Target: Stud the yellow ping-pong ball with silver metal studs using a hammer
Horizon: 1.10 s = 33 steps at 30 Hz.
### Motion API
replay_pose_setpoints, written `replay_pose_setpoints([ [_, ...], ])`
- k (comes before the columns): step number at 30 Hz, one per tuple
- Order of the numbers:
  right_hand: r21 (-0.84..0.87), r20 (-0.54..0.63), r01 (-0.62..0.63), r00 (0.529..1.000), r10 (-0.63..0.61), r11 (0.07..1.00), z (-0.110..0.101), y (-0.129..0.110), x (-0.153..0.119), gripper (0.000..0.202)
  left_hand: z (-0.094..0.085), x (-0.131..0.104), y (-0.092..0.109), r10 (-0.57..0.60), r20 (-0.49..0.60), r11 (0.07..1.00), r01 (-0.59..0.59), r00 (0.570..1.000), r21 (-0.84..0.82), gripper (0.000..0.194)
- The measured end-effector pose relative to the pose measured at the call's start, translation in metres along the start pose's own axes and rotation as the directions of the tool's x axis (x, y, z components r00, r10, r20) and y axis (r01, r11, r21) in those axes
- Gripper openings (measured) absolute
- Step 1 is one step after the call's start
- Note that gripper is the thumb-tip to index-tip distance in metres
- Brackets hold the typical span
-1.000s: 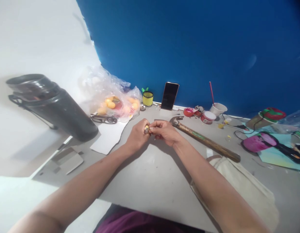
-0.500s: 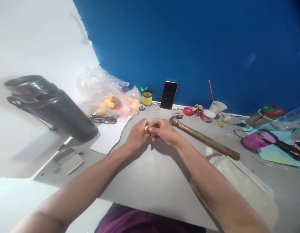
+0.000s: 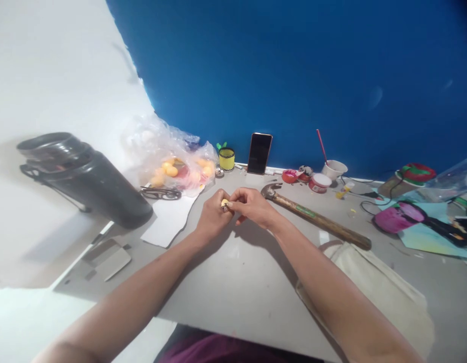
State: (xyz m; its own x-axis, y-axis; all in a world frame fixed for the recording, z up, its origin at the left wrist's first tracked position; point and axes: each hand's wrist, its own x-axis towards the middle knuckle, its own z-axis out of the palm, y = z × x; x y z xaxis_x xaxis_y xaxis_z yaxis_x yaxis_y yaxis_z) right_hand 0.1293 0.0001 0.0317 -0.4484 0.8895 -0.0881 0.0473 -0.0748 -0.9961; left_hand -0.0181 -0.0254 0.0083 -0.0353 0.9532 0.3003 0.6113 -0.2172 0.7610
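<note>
Left hand (image 3: 212, 214) and right hand (image 3: 256, 207): fingers clamped on yellow piece (image 3: 224, 202), end facing camera, axis hidden; hammer label (image 3: 306, 212) illegible.

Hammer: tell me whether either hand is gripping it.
No, the hammer lies on the table while the left hand and right hand meet at a small yellow piece.

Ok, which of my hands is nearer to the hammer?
Right. Your right hand is just left of the hammer, close to its head but apart from it; your left hand is farther off, beyond the right one.
</note>
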Motion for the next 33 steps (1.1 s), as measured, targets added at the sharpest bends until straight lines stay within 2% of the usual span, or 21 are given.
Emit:
replay_pose_setpoints([
  [2, -0.003, -0.029, 0.009, 1.0, -0.009, 1.0, -0.004, 0.0, 0.002, 0.019, -0.002, 0.0, 0.005, -0.03, 0.02, 0.997, 0.031, 0.999, -0.072, 0.011],
  [4, -0.038, -0.105, 0.007, 0.994, -0.011, 0.999, -0.012, 0.0, 0.006, 0.018, -0.005, 0.0, 0.009, -0.063, 0.051, 0.988, 0.07, 0.997, -0.14, 0.009],
  [5, -0.097, -0.161, 0.004, 0.987, -0.019, 0.995, -0.018, -0.001, 0.007, 0.017, -0.006, 0.0, 0.01, -0.084, 0.069, 0.98, 0.095, 0.994, -0.176, 0.01],
  [7, -0.341, -0.283, -0.029, 0.956, -0.073, 0.939, -0.035, -0.004, 0.009, 0.013, -0.008, 0.001, 0.011, -0.123, 0.11, 0.956, 0.148, 0.986, -0.252, 0.014],
  [8, -0.52, -0.326, -0.074, 0.938, -0.117, 0.851, -0.044, -0.006, 0.008, 0.012, -0.008, 0.001, 0.01, -0.137, 0.129, 0.942, 0.169, 0.982, -0.289, 0.016],
  [10, -0.818, -0.371, -0.234, 0.913, -0.171, 0.526, -0.064, -0.01, 0.005, 0.015, -0.008, 0.001, 0.008, -0.158, 0.156, 0.914, 0.204, 0.975, -0.35, 0.021],
  [11, -0.879, -0.38, -0.307, 0.913, -0.148, 0.364, -0.073, -0.011, 0.004, 0.02, -0.008, 0.002, 0.006, -0.172, 0.168, 0.901, 0.224, 0.971, -0.371, 0.022],
  [12, -0.902, -0.391, -0.359, 0.915, -0.102, 0.241, -0.081, -0.012, 0.002, 0.025, -0.007, 0.002, 0.005, -0.185, 0.18, 0.889, 0.243, 0.966, -0.388, 0.023],
  [13, -0.906, -0.403, -0.392, 0.914, -0.046, 0.159, -0.087, -0.013, 0.0, 0.03, -0.006, 0.003, 0.003, -0.196, 0.188, 0.88, 0.258, 0.962, -0.399, 0.023],
  [14, -0.904, -0.413, -0.411, 0.911, 0.008, 0.115, -0.092, -0.013, -0.001, 0.033, -0.006, 0.003, 0.002, -0.202, 0.19, 0.872, 0.265, 0.961, -0.411, 0.024],
  [17, -0.89, -0.434, -0.444, 0.895, 0.103, 0.102, -0.099, -0.01, -0.003, 0.032, -0.005, 0.004, 0.003, -0.196, 0.173, 0.86, 0.254, 0.965, -0.442, 0.029],
  [19, -0.896, -0.413, -0.425, 0.904, 0.11, 0.129, -0.102, -0.007, -0.003, 0.028, -0.006, 0.004, 0.005, -0.193, 0.162, 0.863, 0.246, 0.968, -0.442, 0.032],
  [23, -0.907, -0.361, -0.367, 0.93, 0.069, 0.208, -0.108, -0.008, -0.005, 0.021, -0.01, 0.003, 0.009, -0.201, 0.166, 0.89, 0.251, 0.965, -0.38, 0.023],
  [26, -0.896, -0.413, -0.391, 0.908, -0.068, 0.21, -0.11, -0.018, -0.008, 0.02, -0.011, 0.004, 0.006, -0.185, 0.125, 0.92, 0.217, 0.975, -0.325, 0.019],
  [29, -0.9, -0.429, -0.385, 0.864, -0.264, 0.203, -0.104, -0.036, -0.014, 0.028, -0.01, 0.006, 0.002, -0.13, 0.029, 0.948, 0.133, 0.991, -0.289, 0.027],
  [31, -0.927, -0.364, -0.287, 0.843, -0.396, 0.241, -0.095, -0.047, -0.019, 0.032, -0.009, 0.007, 0.0, -0.095, 0.001, 0.956, 0.092, 0.995, -0.279, 0.036],
  [33, -0.96, -0.229, -0.103, 0.819, -0.526, 0.259, -0.082, -0.055, -0.025, 0.033, -0.009, 0.007, 0.0, -0.091, -0.009, 0.958, 0.085, 0.996, -0.273, 0.041],
])
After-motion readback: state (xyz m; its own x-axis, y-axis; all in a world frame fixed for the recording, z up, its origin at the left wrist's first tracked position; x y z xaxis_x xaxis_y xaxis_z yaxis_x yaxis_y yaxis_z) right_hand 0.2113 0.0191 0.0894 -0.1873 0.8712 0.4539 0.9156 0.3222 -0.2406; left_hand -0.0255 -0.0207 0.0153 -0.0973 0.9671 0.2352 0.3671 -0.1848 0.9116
